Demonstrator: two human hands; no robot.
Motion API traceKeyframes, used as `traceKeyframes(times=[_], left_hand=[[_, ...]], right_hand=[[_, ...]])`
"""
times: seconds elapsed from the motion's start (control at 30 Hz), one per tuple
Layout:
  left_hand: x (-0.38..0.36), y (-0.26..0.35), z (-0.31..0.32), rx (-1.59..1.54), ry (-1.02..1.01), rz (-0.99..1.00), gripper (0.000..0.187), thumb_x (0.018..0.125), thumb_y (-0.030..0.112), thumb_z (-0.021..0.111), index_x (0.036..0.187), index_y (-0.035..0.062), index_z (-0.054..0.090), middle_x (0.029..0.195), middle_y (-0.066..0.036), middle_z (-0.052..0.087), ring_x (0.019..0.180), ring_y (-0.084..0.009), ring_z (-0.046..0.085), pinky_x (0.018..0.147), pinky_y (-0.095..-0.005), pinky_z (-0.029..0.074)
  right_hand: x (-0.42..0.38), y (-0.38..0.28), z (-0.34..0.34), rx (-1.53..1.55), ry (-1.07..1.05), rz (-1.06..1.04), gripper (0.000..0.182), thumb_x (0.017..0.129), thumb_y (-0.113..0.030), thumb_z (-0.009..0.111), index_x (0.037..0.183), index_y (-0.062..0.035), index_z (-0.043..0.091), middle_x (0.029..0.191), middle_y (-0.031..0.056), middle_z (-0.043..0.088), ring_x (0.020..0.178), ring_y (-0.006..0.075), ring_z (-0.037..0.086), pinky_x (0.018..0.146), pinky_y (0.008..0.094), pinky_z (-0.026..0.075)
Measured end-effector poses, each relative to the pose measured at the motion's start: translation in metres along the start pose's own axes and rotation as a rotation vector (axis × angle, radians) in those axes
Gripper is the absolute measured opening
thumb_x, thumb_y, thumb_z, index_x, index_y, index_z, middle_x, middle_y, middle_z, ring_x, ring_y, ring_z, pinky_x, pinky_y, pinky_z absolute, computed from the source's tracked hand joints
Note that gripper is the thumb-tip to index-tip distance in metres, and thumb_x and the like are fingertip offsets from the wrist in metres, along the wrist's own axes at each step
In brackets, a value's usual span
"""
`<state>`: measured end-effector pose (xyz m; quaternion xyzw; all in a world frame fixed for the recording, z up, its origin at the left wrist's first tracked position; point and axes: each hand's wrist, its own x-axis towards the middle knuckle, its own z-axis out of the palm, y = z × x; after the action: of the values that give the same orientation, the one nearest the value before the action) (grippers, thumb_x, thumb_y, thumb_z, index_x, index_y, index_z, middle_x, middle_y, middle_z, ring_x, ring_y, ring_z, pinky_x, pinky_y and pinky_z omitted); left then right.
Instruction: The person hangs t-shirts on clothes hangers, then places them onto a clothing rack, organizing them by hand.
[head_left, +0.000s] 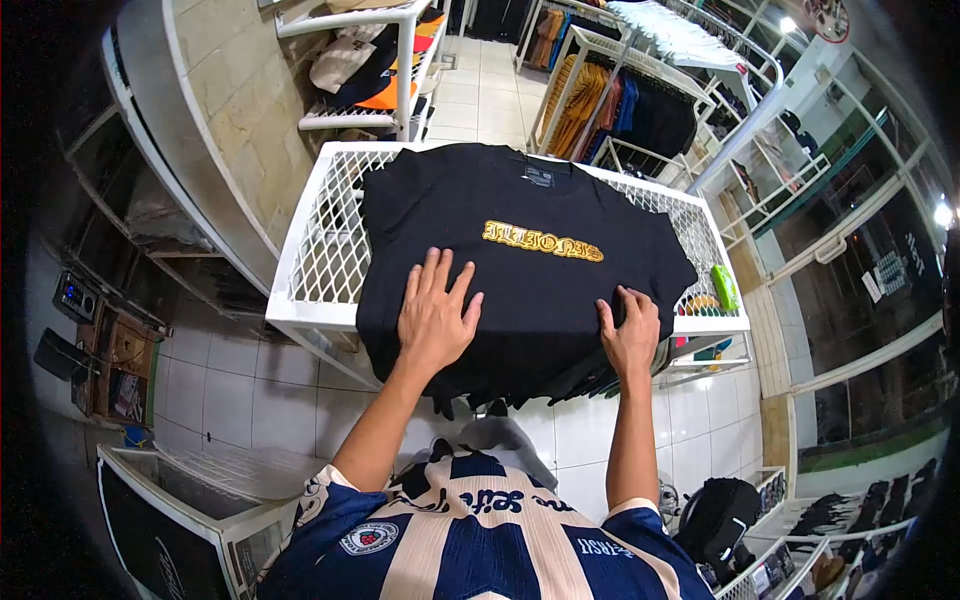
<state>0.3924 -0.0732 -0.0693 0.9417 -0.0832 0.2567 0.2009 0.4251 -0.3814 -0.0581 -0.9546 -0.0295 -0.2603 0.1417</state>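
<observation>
A black T-shirt (480, 290) with yellow-gold lettering across its chest lies spread on a white mesh-topped table (325, 250). Its collar points away from me, and its lower part hangs over the near edge. My left hand (437, 310) rests flat on the left side of the shirt, fingers stretched and apart. On the right side, my right hand (632, 333) touches the cloth near the table's front edge. Its thumb and fingers are bent but apart, and I see nothing held in them.
A bright green pack (724, 288) sits at the table's right end. Shelves with caps (345, 70) stand behind on the left. Racks of hanging clothes (620, 100) are at the back right. A black backpack (722, 520) is low at the right, and a glass-sided case (180, 520) at the left.
</observation>
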Motion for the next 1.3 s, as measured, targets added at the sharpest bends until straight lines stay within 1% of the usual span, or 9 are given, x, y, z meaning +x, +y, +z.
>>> traceKeyframes(times=[0.13, 0.27, 0.47, 0.6, 0.77, 0.97, 1.07, 1.2, 1.3], left_hand=[[0.003, -0.002, 0.0, 0.009, -0.173, -0.087, 0.059, 0.1, 0.036, 0.054, 0.152, 0.0081, 0.049, 0.16, -0.024, 0.038, 0.154, -0.0422, 0.024, 0.125, -0.0563, 0.02], [0.014, 0.002, -0.015, 0.007, -0.247, -0.125, 0.065, 0.093, 0.034, 0.061, 0.152, 0.0081, 0.049, 0.16, -0.023, 0.039, 0.151, -0.0424, 0.028, 0.121, -0.0586, 0.023], [0.034, -0.005, -0.029, -0.069, -0.247, -0.119, 0.068, 0.081, 0.033, 0.075, 0.142, 0.0063, 0.06, 0.142, -0.02, 0.053, 0.13, -0.0371, 0.046, 0.112, -0.0522, 0.033], [0.056, -0.013, -0.027, -0.134, -0.298, -0.199, 0.065, 0.077, 0.034, 0.081, 0.134, 0.0052, 0.066, 0.126, -0.014, 0.059, 0.118, -0.0312, 0.052, 0.102, -0.046, 0.041], [0.064, -0.025, -0.007, -0.131, -0.077, -0.251, 0.03, 0.079, 0.014, 0.083, 0.108, 0.0069, 0.077, 0.099, -0.008, 0.066, 0.091, -0.0247, 0.061, 0.08, -0.0379, 0.049], [0.063, -0.03, -0.007, -0.184, -0.09, -0.279, 0.03, 0.08, 0.012, 0.082, 0.109, 0.0059, 0.077, 0.1, -0.008, 0.067, 0.094, -0.025, 0.062, 0.081, -0.0393, 0.05], [0.063, -0.029, -0.006, -0.174, -0.087, -0.282, 0.029, 0.081, 0.013, 0.081, 0.109, 0.0062, 0.077, 0.1, -0.008, 0.066, 0.094, -0.0248, 0.062, 0.082, -0.0392, 0.05], [0.061, -0.026, -0.008, -0.145, -0.071, -0.256, 0.026, 0.084, 0.015, 0.079, 0.109, 0.0063, 0.077, 0.101, -0.008, 0.065, 0.095, -0.0248, 0.062, 0.084, -0.0394, 0.05], [0.06, -0.024, -0.007, -0.142, -0.04, -0.229, 0.026, 0.085, 0.016, 0.078, 0.109, 0.0054, 0.076, 0.101, -0.009, 0.065, 0.096, -0.0265, 0.062, 0.086, -0.0402, 0.05]], right_hand=[[0.012, 0.004, -0.008, -0.009, -0.188, -0.004, 0.058, 0.093, -0.039, 0.072, 0.139, -0.0063, 0.061, 0.139, 0.0154, 0.06, 0.13, 0.0334, 0.054, 0.107, 0.0473, 0.042], [0.042, -0.014, -0.03, -0.071, -0.422, 0.0, 0.074, 0.082, -0.026, 0.083, 0.148, -0.0126, 0.052, 0.134, 0.0154, 0.062, 0.124, 0.0351, 0.059, 0.104, 0.0466, 0.045], [0.145, -0.067, 0.013, 0.199, -0.422, -0.404, 0.023, 0.087, -0.016, 0.073, 0.107, -0.0064, 0.068, 0.094, 0.0159, 0.071, 0.086, 0.0385, 0.07, 0.074, 0.0481, 0.055], [0.219, -0.074, 0.1, 0.368, -0.423, -0.399, 0.017, 0.091, -0.019, 0.07, 0.103, -0.0066, 0.07, 0.092, 0.015, 0.07, 0.086, 0.038, 0.07, 0.076, 0.048, 0.056], [0.255, -0.076, 0.153, 0.255, -0.368, -0.511, 0.015, 0.091, -0.02, 0.068, 0.097, -0.0057, 0.068, 0.095, 0.015, 0.069, 0.09, 0.0372, 0.069, 0.075, 0.0483, 0.056], [0.29, -0.084, 0.15, 0.146, -0.424, -0.397, 0.008, 0.091, -0.01, 0.061, 0.096, -0.0046, 0.064, 0.099, 0.0204, 0.072, 0.087, 0.0424, 0.07, 0.078, 0.0522, 0.055], [0.336, -0.076, 0.146, 0.44, -0.323, -0.299, 0.009, 0.093, -0.01, 0.067, 0.098, -0.0039, 0.071, 0.097, 0.0162, 0.075, 0.082, 0.0339, 0.073, 0.075, 0.044, 0.056], [0.384, -0.083, 0.101, 0.757, -0.208, -0.194, 0.02, 0.096, -0.015, 0.071, 0.111, -0.0027, 0.074, 0.086, 0.0066, 0.073, 0.075, 0.0109, 0.064, 0.069, 0.0287, 0.052], [0.391, -0.091, 0.054, 0.89, -0.059, -0.293, 0.023, 0.096, -0.016, 0.073, 0.115, -0.0034, 0.074, 0.086, 0.0032, 0.071, 0.077, 0.0074, 0.06, 0.069, 0.026, 0.051]])
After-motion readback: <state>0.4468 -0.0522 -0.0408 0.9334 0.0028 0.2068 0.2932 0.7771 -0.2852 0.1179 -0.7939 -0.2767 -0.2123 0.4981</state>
